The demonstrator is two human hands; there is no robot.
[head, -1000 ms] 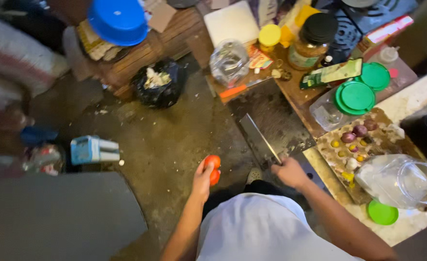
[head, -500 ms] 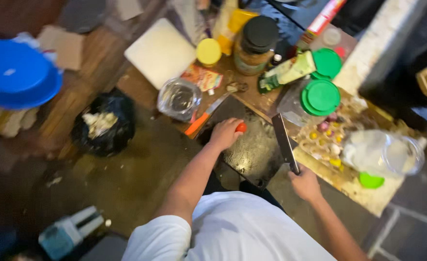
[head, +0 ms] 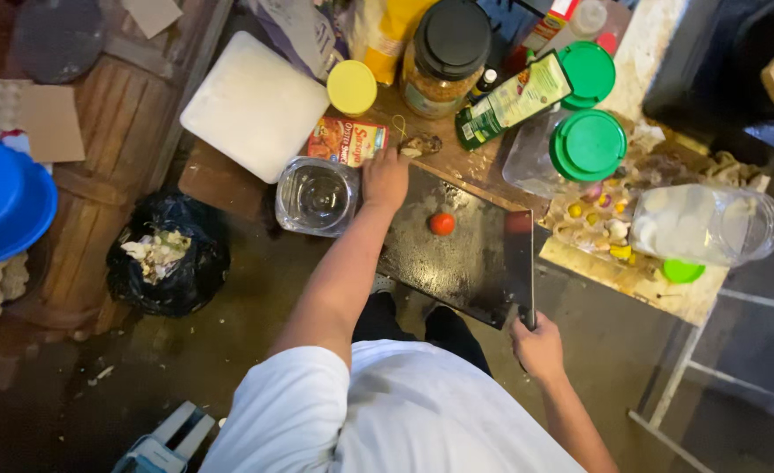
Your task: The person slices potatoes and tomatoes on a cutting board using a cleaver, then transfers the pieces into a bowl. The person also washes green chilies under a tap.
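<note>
A: What is the right hand holding?

B: It is wrapped tight around the handle of a cleaver. The broad blade lies flat along the right edge of the dark cutting board, pointing away from the person.

A: And the left hand?

B: It reaches forward to the far left corner of the board, palm down, fingers curled loosely. I cannot tell whether it pinches anything; its fingertips lie near a small brown lump on the wooden table, just beyond the board.

A: Where is the tomato?

B: It sits free on the board, near its middle, just right of the left hand and apart from it. The cleaver blade is well to its right, not touching it.

A: What surrounds the board?

B: A clear glass jar stands just left of the left wrist, and behind it lies a red and yellow packet. A white cutting board is farther left, with a yellow lid beside it. A big jar with a black lid stands at the back. To the right are two green lids, a clear plastic jar lying on its side, and a stained board with small onions and yellow bits.

A: And on the floor?

B: A black bag of scraps sits left of the arm, and a blue bowl is at the far left edge.
</note>
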